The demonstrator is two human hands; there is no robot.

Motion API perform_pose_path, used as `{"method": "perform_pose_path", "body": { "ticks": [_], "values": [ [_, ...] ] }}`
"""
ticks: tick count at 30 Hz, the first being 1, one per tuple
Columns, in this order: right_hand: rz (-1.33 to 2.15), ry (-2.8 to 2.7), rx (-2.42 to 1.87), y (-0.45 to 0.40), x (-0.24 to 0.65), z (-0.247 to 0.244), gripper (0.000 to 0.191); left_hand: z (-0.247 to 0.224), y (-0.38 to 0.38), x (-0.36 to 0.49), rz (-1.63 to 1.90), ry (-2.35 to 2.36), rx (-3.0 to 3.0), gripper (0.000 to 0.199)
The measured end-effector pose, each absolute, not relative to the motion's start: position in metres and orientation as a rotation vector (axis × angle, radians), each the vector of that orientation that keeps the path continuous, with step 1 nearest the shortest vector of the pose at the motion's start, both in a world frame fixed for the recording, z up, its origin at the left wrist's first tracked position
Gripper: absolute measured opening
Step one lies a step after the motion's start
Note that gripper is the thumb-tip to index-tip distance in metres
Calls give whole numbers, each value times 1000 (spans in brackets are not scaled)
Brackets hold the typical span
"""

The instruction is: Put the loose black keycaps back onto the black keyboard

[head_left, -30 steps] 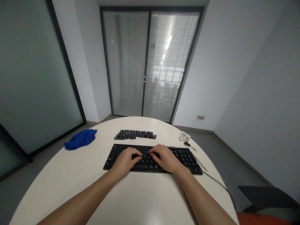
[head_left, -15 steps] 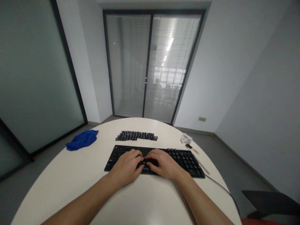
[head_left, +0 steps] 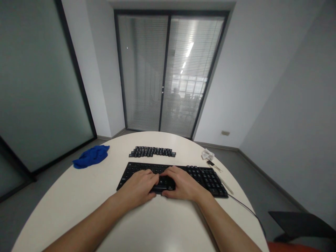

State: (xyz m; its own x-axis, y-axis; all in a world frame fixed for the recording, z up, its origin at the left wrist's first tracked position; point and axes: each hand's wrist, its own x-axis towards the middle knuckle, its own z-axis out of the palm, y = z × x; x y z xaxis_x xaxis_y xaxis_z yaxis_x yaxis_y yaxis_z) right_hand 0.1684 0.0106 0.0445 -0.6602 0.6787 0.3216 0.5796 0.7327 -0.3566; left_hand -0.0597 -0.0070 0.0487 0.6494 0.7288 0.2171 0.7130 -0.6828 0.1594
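Note:
A black keyboard (head_left: 217, 183) lies across the table, its main key area bare of most keycaps while the number pad on the right still has its keys. My left hand (head_left: 140, 183) rests over the middle of the keyboard, fingers curled on top and thumb at the front edge. Close beside it, my right hand (head_left: 181, 183) grips the same way, its thumb also at the front edge. The fingertips nearly meet, and what lies under them is hidden. Behind the keyboard, loose black keycaps (head_left: 153, 151) stand in staggered rows.
A blue cloth (head_left: 91, 156) lies at the table's left edge. To the right are a crumpled white tissue (head_left: 208, 154), a small brush (head_left: 210, 163) and a thin pale stick (head_left: 227, 185). The keyboard's cable (head_left: 245, 207) runs off the right edge, near a black chair part (head_left: 299, 224).
Both thumbs have moved down from the key area to the keyboard's front edge, opening a gap between the hands. The view has shifted slightly; the other things stay put.

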Motion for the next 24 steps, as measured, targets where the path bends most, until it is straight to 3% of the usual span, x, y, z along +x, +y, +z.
{"method": "perform_pose_path", "body": {
  "ticks": [24],
  "values": [
    [176, -2594, -974, 16, 166, 37, 51, 59, -8, -61, 297, 1177, 2762, 14]
  ]
}}
